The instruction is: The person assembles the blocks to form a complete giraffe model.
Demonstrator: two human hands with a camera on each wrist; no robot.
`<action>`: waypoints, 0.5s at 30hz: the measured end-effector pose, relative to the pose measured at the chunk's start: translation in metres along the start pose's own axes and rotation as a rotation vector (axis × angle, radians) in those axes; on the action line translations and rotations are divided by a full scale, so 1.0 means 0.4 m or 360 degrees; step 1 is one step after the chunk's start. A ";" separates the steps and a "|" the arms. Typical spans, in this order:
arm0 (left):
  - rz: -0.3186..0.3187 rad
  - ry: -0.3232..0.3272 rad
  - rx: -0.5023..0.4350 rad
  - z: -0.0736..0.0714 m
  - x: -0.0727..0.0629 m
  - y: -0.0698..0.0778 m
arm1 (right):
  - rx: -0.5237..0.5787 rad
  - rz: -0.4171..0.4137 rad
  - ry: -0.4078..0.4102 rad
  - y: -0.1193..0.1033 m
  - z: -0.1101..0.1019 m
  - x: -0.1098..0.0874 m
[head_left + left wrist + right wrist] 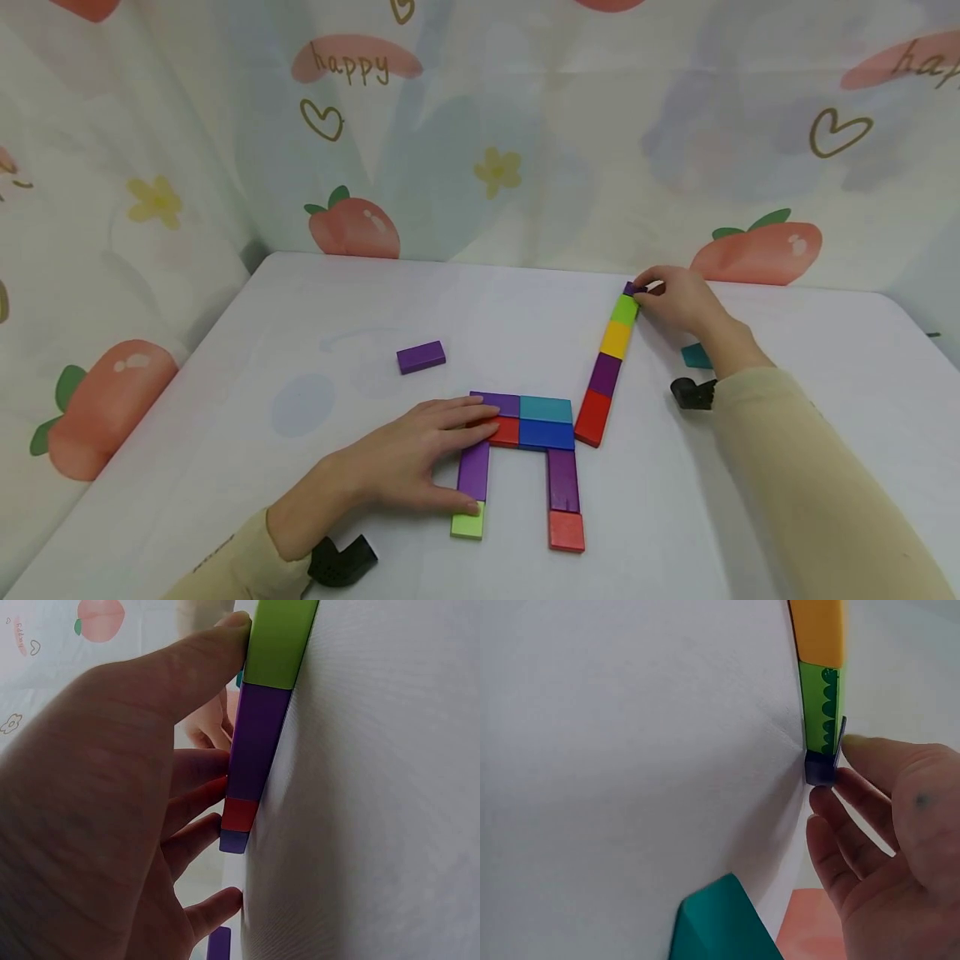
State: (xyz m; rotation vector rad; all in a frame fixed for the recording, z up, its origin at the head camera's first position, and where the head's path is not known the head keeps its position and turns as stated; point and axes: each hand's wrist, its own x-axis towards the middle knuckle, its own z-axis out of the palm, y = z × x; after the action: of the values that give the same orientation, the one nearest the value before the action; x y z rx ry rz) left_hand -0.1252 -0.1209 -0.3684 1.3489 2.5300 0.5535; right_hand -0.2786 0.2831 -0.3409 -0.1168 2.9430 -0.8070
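Flat coloured blocks lie joined in a figure on the white table. My left hand point(408, 454) rests with fingers spread over a purple block point(504, 405) and a red block point(507, 432), its thumb touching the light green block point(467, 526) below another purple block point(473, 473). At the far end of a slanting row my right hand point(686, 300) pinches a small dark purple block point(820, 769) between thumb and fingertips, against the green block point(821, 705). Yellow point(615, 339), purple point(605, 374) and red point(592, 417) blocks continue that row down to the figure.
A loose purple block point(422, 357) lies left of the figure. A teal block point(696, 356) sits beneath the right wrist, partly hidden by it. Teal point(546, 409) and blue point(546, 434) blocks form the figure's right side, above a purple and red leg point(564, 483). Printed cloth point(450, 125) hangs behind.
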 end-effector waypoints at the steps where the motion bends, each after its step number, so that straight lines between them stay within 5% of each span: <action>1: -0.0001 0.0000 -0.0001 -0.001 0.000 0.001 | -0.0008 0.0006 -0.0016 0.001 0.001 0.000; 15: -0.0022 -0.0014 -0.0011 -0.005 0.000 0.009 | 0.0035 0.0036 -0.0086 0.007 0.013 -0.007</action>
State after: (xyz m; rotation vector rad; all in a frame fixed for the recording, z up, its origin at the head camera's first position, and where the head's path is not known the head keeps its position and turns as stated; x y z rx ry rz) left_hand -0.1232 -0.1194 -0.3649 1.3277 2.5259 0.5518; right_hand -0.2753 0.2830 -0.3467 -0.1016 2.8790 -0.8195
